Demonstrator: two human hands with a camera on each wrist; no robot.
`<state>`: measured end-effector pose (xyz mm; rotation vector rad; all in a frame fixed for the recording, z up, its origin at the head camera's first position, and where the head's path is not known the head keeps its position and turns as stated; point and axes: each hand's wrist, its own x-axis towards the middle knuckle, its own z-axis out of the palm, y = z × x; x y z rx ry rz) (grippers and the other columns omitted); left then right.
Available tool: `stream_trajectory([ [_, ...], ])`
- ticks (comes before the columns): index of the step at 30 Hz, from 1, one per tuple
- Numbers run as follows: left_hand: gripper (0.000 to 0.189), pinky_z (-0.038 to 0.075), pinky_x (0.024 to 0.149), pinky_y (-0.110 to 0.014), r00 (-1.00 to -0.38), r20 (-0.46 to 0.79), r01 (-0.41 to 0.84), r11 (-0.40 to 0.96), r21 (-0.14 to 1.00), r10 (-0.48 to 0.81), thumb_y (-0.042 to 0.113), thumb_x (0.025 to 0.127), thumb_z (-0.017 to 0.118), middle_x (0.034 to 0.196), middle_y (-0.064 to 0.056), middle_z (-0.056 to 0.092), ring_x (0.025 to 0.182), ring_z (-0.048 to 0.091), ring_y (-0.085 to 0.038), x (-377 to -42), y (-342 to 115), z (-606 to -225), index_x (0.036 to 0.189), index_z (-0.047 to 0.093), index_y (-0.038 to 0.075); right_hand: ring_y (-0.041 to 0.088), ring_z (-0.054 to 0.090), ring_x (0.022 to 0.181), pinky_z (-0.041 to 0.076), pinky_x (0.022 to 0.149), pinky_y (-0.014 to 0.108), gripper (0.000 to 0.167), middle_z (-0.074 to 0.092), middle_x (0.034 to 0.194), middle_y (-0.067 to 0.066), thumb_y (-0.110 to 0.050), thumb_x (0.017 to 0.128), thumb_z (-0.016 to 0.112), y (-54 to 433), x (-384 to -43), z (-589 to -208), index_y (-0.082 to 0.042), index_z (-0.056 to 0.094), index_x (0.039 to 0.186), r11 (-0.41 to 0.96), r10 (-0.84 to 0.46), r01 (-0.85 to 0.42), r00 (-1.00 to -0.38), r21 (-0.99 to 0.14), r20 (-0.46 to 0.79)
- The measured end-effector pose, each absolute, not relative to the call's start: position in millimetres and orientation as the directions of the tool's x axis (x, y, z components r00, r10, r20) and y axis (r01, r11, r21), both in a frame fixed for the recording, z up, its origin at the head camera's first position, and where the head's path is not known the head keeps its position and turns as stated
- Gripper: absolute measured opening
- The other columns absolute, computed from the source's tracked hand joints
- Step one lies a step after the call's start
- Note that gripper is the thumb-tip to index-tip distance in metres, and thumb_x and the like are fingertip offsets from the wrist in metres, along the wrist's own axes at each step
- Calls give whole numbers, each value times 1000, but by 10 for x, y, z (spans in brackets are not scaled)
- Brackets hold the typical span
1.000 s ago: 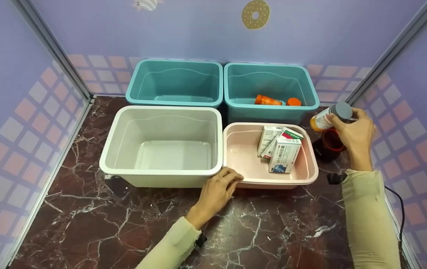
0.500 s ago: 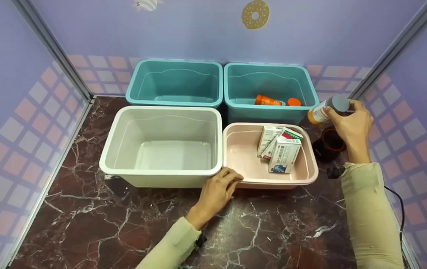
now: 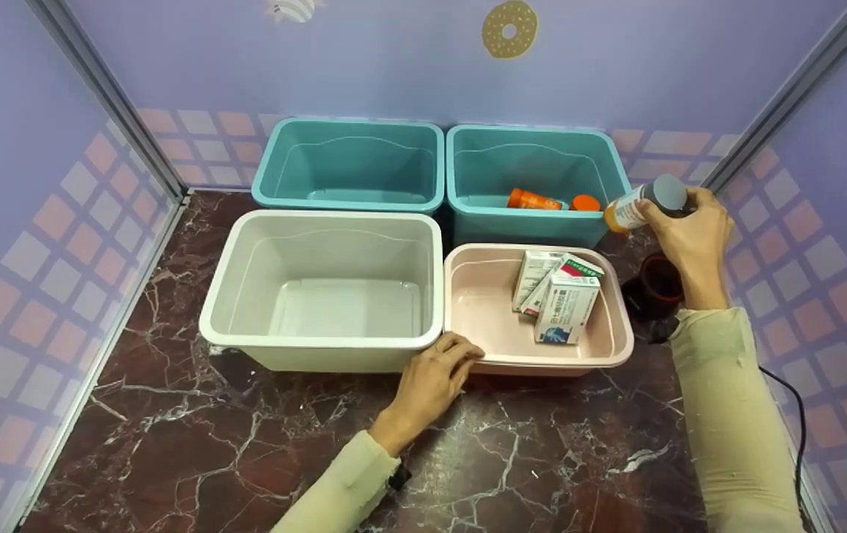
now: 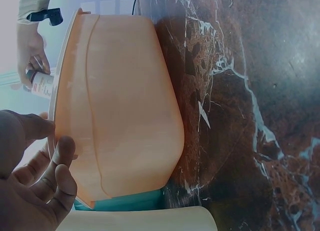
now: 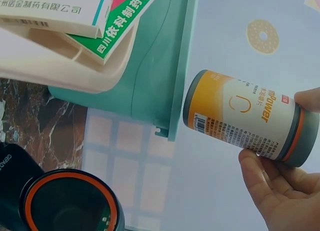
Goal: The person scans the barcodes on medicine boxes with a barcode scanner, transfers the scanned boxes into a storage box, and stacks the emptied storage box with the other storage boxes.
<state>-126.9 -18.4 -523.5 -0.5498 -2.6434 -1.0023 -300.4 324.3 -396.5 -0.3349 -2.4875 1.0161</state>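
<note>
My right hand (image 3: 692, 235) holds a pill bottle (image 5: 240, 116) by its grey cap end. The bottle has a white and yellow label and is tilted, its yellow base toward the right rim of the right teal bin (image 3: 527, 228). In the right wrist view it hangs apart from that bin. My left hand (image 3: 429, 381) grips the front left rim of the pink bin (image 4: 125, 101) between thumb and fingers. Several medicine boxes (image 3: 568, 307) stand in the pink bin. An orange tube (image 3: 533, 199) and an orange cap (image 3: 585, 203) show inside the right teal bin.
A white bin (image 3: 323, 342) stands left of the pink one, with another teal bin (image 3: 349, 201) behind it. Dark jars with an orange-red ring (image 5: 70, 203) stand on the marbled table (image 3: 246, 444) right of the pink bin. Patterned walls enclose the back and sides.
My right hand has lifted the pill bottle and carried it up and left, closer to the right teal bin. The left hand stays at the pink bin's rim.
</note>
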Motion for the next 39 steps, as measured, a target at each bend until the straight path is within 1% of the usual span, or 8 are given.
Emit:
stream_trajectory([
  [8,14,59,72,-25,-893,366,438,687,580,260,21,97,65,108,7,66,88,69,-14,-1272,-186,-5232,109,72,23,36,56,116,27,114,43,64,67,121,21,-44,78,76,3145,-3098,-3939,-1,64,124,697,350,14,-879,-717,323],
  [12,14,59,72,-25,-896,358,433,691,579,262,21,97,64,108,7,66,88,69,-14,-1271,-187,-5238,109,72,23,34,57,113,29,113,43,63,67,118,20,-45,77,77,3096,-3130,-3934,-2,65,121,690,342,2,-882,-724,324],
  [15,14,59,71,-25,-899,352,427,693,580,259,21,97,64,109,7,66,88,69,-14,-1272,-187,-5244,109,72,24,34,57,115,32,113,44,65,67,119,19,-48,77,77,3064,-3146,-3934,-3,65,122,695,337,5,-885,-719,320],
  [17,14,59,71,-25,-899,355,428,693,581,258,21,97,64,109,8,65,88,69,-14,-1271,-185,-5243,109,72,24,34,56,116,31,114,44,66,67,119,19,-49,77,77,3042,-3160,-3936,-3,64,123,701,331,4,-888,-713,319],
  [24,14,59,71,-25,-898,358,430,689,584,257,21,97,65,109,8,65,87,69,-13,-1267,-185,-5230,108,72,23,34,59,115,38,108,45,66,69,118,20,-49,77,77,2970,-3226,-3934,-3,65,123,694,320,-21,-886,-719,335],
  [31,14,59,74,-26,-899,358,428,685,589,254,21,97,65,109,8,66,89,70,-12,-1274,-186,-5238,108,72,24,34,56,118,32,113,44,67,68,122,19,-50,79,77,2907,-3307,-3966,-4,63,126,686,306,-17,-900,-728,310],
  [39,14,60,76,-27,-894,372,436,683,587,251,20,96,65,108,8,66,90,70,-14,-1273,-185,-5241,108,73,23,31,59,117,38,109,45,68,67,124,17,-50,80,76,2827,-3397,-3991,-5,62,128,681,299,-14,-908,-732,295],
])
